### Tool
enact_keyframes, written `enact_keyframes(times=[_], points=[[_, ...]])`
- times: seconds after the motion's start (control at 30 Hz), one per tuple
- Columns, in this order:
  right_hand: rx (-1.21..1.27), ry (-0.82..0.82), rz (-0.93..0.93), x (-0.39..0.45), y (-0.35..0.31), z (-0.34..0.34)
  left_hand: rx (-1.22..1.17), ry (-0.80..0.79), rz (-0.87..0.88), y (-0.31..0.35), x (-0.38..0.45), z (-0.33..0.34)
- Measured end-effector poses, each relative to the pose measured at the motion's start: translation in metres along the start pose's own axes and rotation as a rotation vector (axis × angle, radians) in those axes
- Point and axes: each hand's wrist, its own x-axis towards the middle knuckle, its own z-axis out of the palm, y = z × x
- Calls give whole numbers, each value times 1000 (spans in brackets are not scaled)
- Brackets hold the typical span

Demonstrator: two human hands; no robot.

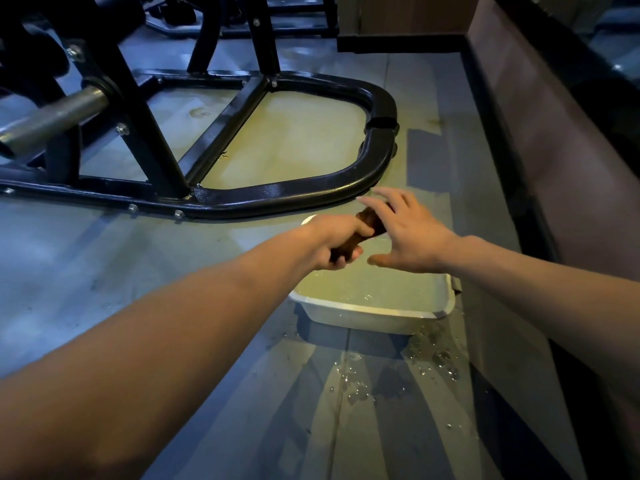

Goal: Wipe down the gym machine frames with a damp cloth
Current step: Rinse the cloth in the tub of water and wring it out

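Gripping rolled cloth (pixel 360 235) in left hand (pixel 334 242) | right hand (pixel 407 233) fingers spread | above basin (pixel 374 311) near frame (pixel 294 194)

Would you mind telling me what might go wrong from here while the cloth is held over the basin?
Water drops already lie on the floor beside the basin, a likely slip hazard. Wringing the rolled cloth, which the left hand grips, could splash more outside.

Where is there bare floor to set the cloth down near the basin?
Bare floor lies left of the basin, below the black frame. Right of the basin is tight against the wall; in front, the floor holds water drops.
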Motion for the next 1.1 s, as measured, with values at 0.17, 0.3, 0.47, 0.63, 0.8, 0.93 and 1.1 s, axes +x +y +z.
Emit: enact_keyframes(times=[0.17, 0.3, 0.47, 0.63, 0.8, 0.93, 1.1], points=[[12, 301, -225, -1, -2, -2, -222, -496, -158, 8, -16, -16], [91, 169, -202, -3, -9, -18, 177, -410, -52, 16, -25, -13], [-108, -129, 1, 1, -18, -21, 1097, 123, 418, -2, -12, 11], [189, -265, 296, -2, -25, -8, 1369, 333, 700, -16, 2, 15], [540, -350, 365, -2, -27, -5, 1520, 296, 909, -14, 9, -5], [1007, -609, 453, -5, -36, 7, 1664, 246, 989, -17, 9, -19], [953, -702, 421, -1, -28, 12, 1615, 257, 1031, -30, 16, -21]])
